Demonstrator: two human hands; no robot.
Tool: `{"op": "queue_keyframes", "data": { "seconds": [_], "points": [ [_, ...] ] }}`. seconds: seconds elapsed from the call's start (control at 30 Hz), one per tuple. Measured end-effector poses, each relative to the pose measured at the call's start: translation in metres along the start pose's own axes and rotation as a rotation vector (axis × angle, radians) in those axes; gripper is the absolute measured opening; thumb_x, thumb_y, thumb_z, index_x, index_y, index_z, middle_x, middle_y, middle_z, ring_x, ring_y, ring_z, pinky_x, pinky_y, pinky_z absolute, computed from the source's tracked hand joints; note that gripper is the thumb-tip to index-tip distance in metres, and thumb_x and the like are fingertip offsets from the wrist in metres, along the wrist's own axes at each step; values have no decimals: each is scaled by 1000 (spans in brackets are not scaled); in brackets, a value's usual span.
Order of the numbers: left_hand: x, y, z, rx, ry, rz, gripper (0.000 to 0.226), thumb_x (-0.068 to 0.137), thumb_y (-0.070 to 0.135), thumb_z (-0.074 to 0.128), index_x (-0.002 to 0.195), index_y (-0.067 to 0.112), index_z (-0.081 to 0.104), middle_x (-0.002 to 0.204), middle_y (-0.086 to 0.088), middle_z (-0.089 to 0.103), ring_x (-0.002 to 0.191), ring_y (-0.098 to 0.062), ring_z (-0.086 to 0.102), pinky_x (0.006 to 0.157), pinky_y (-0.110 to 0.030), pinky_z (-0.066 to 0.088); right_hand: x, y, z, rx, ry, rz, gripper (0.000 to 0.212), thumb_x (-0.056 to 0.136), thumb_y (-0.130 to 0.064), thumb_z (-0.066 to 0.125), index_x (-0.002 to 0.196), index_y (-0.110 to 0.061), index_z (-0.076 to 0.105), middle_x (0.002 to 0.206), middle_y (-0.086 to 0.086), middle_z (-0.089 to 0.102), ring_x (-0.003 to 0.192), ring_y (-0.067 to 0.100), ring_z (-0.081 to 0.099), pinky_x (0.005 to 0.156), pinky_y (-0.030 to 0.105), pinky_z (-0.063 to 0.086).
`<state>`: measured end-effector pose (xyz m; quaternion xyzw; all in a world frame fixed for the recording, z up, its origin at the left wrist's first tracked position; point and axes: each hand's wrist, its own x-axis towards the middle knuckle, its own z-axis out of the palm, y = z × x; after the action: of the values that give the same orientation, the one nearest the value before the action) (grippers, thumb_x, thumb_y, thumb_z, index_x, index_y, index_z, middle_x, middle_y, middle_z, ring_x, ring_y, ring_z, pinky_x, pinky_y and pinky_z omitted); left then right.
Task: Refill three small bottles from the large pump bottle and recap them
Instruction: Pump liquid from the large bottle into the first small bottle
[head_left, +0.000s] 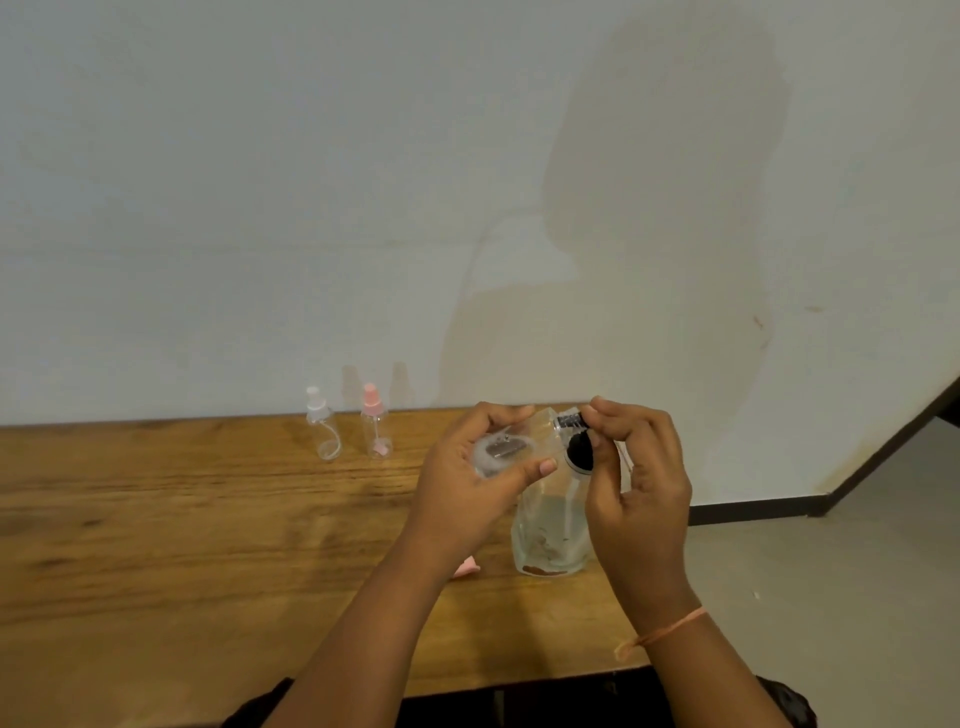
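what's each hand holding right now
left hand: closed around a small clear bottle
right hand: pinching the pump of the big bottle

Wooden table (156, 519): white-topped bottle (322, 427), pink-topped bottle (375, 425), large clear bottle (550, 530), upright.

Small clear item (501, 451) gripped in my left hand (467, 483) is blurred and half covered by my fingers; can't tell bottle or cap. My right hand (641, 488) pinches the pump head (574, 434), covering part of it, and hides the right side of the large bottle (550, 525). Pink thing (466, 567) is mostly behind my left forearm, unidentifiable. Both forearms are cut by the bottom edge; the table (156, 519) is cut at the left.
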<state>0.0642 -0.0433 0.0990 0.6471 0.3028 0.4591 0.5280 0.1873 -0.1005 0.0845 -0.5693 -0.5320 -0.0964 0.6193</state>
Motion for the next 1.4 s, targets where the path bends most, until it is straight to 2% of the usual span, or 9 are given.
{"op": "queue_keyframes", "data": {
  "seconds": [0.17, 0.37, 0.5, 0.6, 0.83, 1.03, 1.3, 1.4],
  "points": [
    [-2, 5, 2, 9, 21, 33, 35, 67, 4, 79, 87, 25, 60, 98, 15, 65, 91, 9, 60, 77, -7, 46, 9, -6, -4, 46, 8, 12, 25, 83, 11, 54, 97, -8, 63, 100, 7, 58, 101, 0, 56, 87, 12, 46],
    [-3, 4, 3, 13, 42, 14, 36, 68, 12, 80, 93, 31, 62, 101, 10, 65, 95, 5, 60, 77, -7, 46, 9, -7, -5, 17, -18, 20, 28, 86, 4, 53, 102, -17, 61, 101, 1, 56, 102, -4, 54, 85, 7, 43],
    [-3, 5, 1, 24, 20, 8, 35, 69, 7, 79, 94, 24, 63, 102, 9, 65, 91, 8, 60, 73, -5, 45, 4, -2, -5, -7, -20, -9, 28, 85, 8, 54, 104, -10, 64, 103, 3, 55, 105, -4, 53, 89, 9, 44],
    [-2, 4, 1, 48, 20, -13, 33, 68, 8, 80, 88, 28, 62, 103, 11, 66, 92, 6, 61, 73, -7, 46, 2, 4, -2, -34, -28, -28, 29, 83, 16, 54, 103, -3, 64, 104, 4, 54, 107, -6, 51, 93, 10, 43],
    [-3, 5, 0, 31, 25, 13, 33, 68, 13, 79, 92, 30, 63, 100, 14, 66, 93, 4, 61, 76, -10, 48, 7, -7, -4, 117, -13, 65, 28, 85, 6, 54, 101, -16, 62, 102, 0, 57, 104, 1, 57, 87, 11, 46],
    [-3, 8, 2, 32, 23, 8, 34, 69, 12, 79, 94, 28, 62, 104, 10, 66, 89, 7, 62, 72, -7, 46, 5, -5, -5, 87, 7, 39, 27, 85, 3, 54, 103, -16, 62, 103, 3, 57, 104, 1, 57, 88, 12, 46],
    [-2, 4, 0, 31, 0, -22, 30, 69, 8, 79, 92, 19, 63, 103, 14, 66, 94, 7, 61, 73, -6, 45, 2, -1, 4, 77, 12, 35, 30, 83, 11, 51, 101, -11, 61, 102, 6, 55, 104, 0, 55, 90, 12, 45],
    [-3, 5, -1, 11, 19, -6, 31, 68, 9, 79, 91, 24, 63, 99, 15, 67, 94, 7, 61, 75, -6, 45, 4, -7, 1, 109, 23, 56, 29, 83, 8, 52, 100, -13, 62, 102, 5, 56, 103, 2, 56, 88, 11, 45]
  ]
}}
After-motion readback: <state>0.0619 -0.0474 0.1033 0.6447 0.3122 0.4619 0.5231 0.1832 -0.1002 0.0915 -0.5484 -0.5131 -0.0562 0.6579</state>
